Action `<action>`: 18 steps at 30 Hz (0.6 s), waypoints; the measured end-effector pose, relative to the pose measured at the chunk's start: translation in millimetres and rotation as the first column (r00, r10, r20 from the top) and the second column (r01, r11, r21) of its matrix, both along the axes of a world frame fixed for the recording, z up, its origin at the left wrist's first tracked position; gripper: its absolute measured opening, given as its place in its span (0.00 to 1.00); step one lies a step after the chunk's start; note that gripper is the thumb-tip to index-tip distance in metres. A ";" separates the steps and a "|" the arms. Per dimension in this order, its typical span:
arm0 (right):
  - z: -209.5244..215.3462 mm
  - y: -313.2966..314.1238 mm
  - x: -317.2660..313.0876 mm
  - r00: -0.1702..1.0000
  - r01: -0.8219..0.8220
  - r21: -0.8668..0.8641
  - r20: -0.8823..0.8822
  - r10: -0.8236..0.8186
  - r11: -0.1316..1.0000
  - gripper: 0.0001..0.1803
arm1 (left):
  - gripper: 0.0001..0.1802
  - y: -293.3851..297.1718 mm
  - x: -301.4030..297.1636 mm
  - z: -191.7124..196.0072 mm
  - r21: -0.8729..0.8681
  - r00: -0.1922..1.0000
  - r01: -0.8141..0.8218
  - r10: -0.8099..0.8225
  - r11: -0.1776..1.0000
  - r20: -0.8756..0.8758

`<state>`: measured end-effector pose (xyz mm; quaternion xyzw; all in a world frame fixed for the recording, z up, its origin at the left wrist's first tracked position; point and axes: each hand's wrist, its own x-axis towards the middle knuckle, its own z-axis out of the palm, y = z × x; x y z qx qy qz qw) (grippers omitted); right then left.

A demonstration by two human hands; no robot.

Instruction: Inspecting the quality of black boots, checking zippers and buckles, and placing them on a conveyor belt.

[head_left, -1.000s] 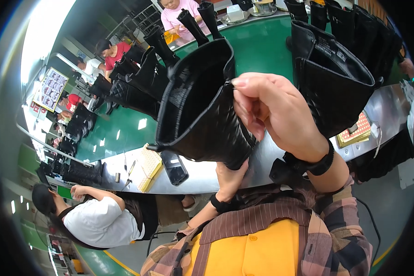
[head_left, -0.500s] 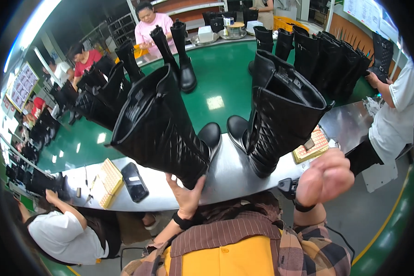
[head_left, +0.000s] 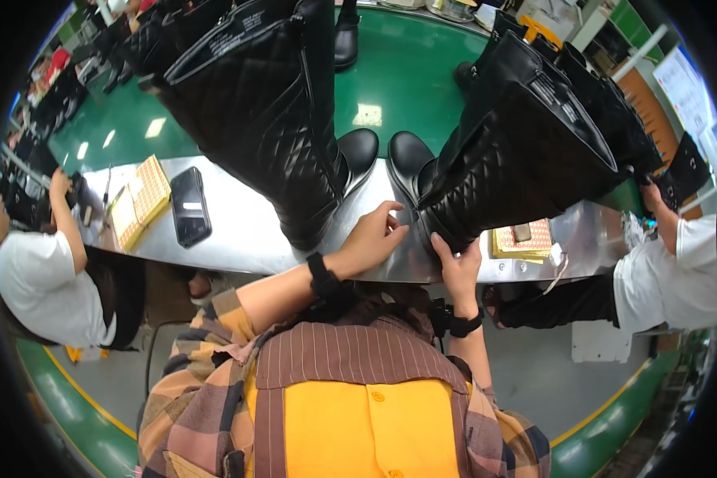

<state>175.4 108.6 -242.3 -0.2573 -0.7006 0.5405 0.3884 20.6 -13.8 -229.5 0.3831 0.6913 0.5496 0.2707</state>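
Two tall black quilted boots stand on the metal bench edge, toes pointing away. Beside the left boot (head_left: 271, 119), my left hand (head_left: 374, 237) reaches toward the right boot's ankle. Its fingers are curved and apart, with nothing in them. My right hand (head_left: 460, 267) is at the heel of the right boot (head_left: 502, 135), thumb on its near side and fingers round the other side, partly hidden. The right boot's shaft leans to the right. Printed inner linings show at both boot tops.
A black phone (head_left: 190, 207) and a stack of yellow-edged sticker sheets (head_left: 139, 203) lie left on the metal bench (head_left: 247, 231). More sheets (head_left: 526, 239) lie right, a small block on top. More boots stand on the green table (head_left: 406, 72). White-shirted people work at both sides.
My left hand has let go of the left boot's heel and moved right. My right hand has come down and left from the air onto the right boot's heel. The view has tilted down.
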 end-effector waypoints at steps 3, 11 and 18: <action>4.8 16.7 10.4 0.994 -0.101 -0.073 0.022 0.103 0.992 0.26 | 0.22 19.1 1.7 -12.7 -0.015 0.996 0.056 -0.055 0.998 0.072; -7.2 23.8 16.6 0.987 -0.161 -0.062 -0.016 0.160 0.985 0.24 | 0.09 42.5 -10.3 -12.3 -0.014 0.939 0.196 -0.184 0.980 0.292; 124.2 25.3 33.4 0.943 0.324 0.649 -0.282 -0.179 0.688 0.46 | 0.13 37.3 -20.1 -3.4 -0.092 0.852 0.339 -0.263 0.936 0.453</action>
